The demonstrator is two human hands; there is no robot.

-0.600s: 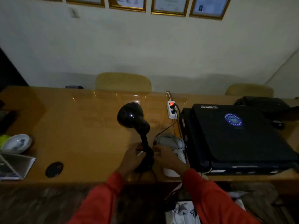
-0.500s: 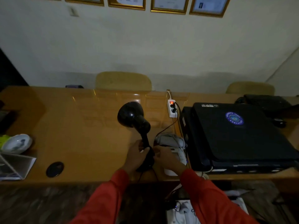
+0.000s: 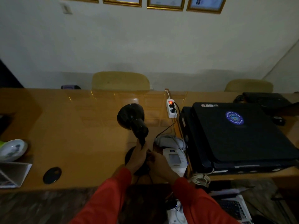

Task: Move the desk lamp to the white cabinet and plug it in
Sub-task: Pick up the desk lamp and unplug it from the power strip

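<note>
A black desk lamp [image 3: 131, 120] stands near the front edge of the wooden desk [image 3: 72, 126], its round shade tipped toward the wall. My left hand [image 3: 139, 155] is wrapped around the lamp's neck just above the base. My right hand [image 3: 159, 164] rests against the right side of the base, fingers curled on it. The lamp's black cord [image 3: 166, 128] runs up to a white power strip [image 3: 171, 109] with a lit red switch. No white cabinet is in view.
A white blood-pressure monitor [image 3: 175, 160] and its grey cuff [image 3: 169, 140] sit right of the lamp. A black printer [image 3: 239, 136] fills the right of the desk. A black disc [image 3: 52, 175], a bowl [image 3: 12, 149] and papers lie left. Two chairs stand behind the desk.
My left hand has slid up and closed around the lamp's neck. The right hand has pressed in against the base. The lamp's head has shifted slightly.
</note>
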